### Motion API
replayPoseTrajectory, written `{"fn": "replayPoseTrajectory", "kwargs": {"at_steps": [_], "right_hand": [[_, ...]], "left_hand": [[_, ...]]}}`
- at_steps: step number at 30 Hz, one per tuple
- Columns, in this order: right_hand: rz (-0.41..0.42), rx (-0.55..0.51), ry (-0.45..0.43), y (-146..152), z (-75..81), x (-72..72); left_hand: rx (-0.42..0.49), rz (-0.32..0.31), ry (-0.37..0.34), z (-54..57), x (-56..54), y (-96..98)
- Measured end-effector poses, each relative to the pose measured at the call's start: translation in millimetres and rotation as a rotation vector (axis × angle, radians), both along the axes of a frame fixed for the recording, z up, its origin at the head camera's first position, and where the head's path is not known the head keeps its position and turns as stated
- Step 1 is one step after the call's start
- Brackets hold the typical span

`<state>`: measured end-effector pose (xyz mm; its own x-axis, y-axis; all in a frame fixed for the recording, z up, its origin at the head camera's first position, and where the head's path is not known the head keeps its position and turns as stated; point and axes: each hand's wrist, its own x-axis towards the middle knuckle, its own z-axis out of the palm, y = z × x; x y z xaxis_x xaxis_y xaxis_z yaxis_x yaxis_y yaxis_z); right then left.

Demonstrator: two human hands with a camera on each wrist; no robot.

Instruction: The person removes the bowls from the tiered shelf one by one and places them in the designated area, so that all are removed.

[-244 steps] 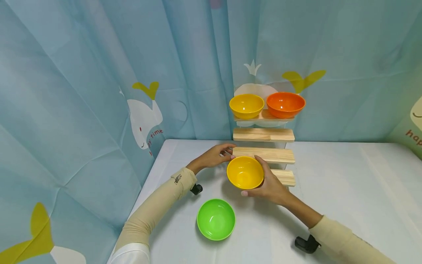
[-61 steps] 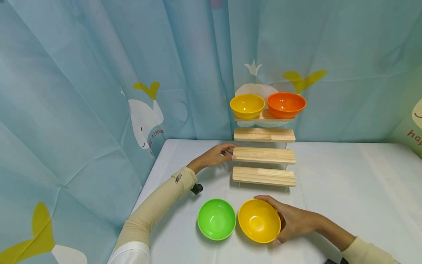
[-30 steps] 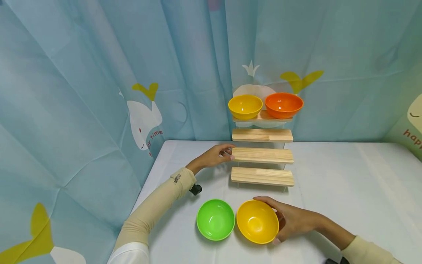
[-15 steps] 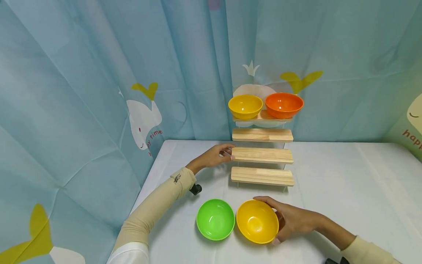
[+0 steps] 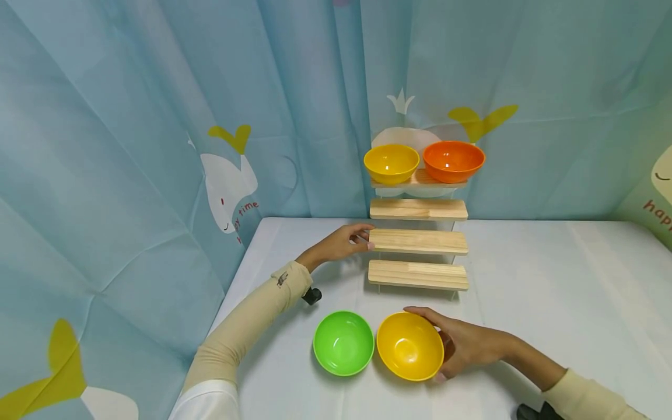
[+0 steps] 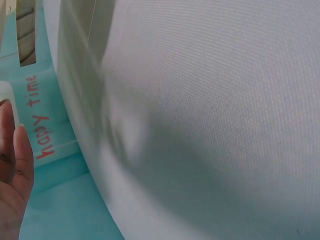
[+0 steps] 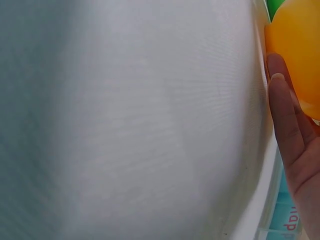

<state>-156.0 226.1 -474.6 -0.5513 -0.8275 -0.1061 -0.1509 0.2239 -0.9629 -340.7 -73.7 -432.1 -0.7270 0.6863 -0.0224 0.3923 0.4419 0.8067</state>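
Observation:
My right hand (image 5: 464,347) grips a yellow bowl (image 5: 409,345) by its right side, fingers at the far rim and thumb near the front. The bowl stands close to the table, just right of a green bowl (image 5: 343,343). In the right wrist view, fingers lie along the outer wall of the yellow bowl (image 7: 302,55). My left hand (image 5: 343,240) holds the left end of a stepped wooden rack (image 5: 418,241), thumb and fingers at its second-lowest plank. In the left wrist view only part of the left hand (image 6: 12,175) shows, at the left edge.
Another yellow bowl (image 5: 391,164) and an orange bowl (image 5: 454,162) sit side by side on the top plank. A white cloth covers the table (image 5: 551,280). A blue curtain (image 5: 315,105) with whale prints hangs behind and to the left.
Since the oldest frame, my right hand has brought the yellow bowl from in front of the rack down beside the green bowl. Over the last two seconds both hands stay put.

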Motion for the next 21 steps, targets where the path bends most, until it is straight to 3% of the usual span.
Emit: {"fn": "replayPoseTrajectory", "kwargs": {"at_steps": [15,21], "right_hand": [[-0.017,-0.005,-0.016,6,1.6,0.5],[-0.044,-0.012,0.057,18,8.0,-3.6]], "left_hand": [[0.006,-0.020,0.018,-0.2,-1.3,0.1],[0.001,-0.018,0.034,-1.2,-1.8,0.4]]}}
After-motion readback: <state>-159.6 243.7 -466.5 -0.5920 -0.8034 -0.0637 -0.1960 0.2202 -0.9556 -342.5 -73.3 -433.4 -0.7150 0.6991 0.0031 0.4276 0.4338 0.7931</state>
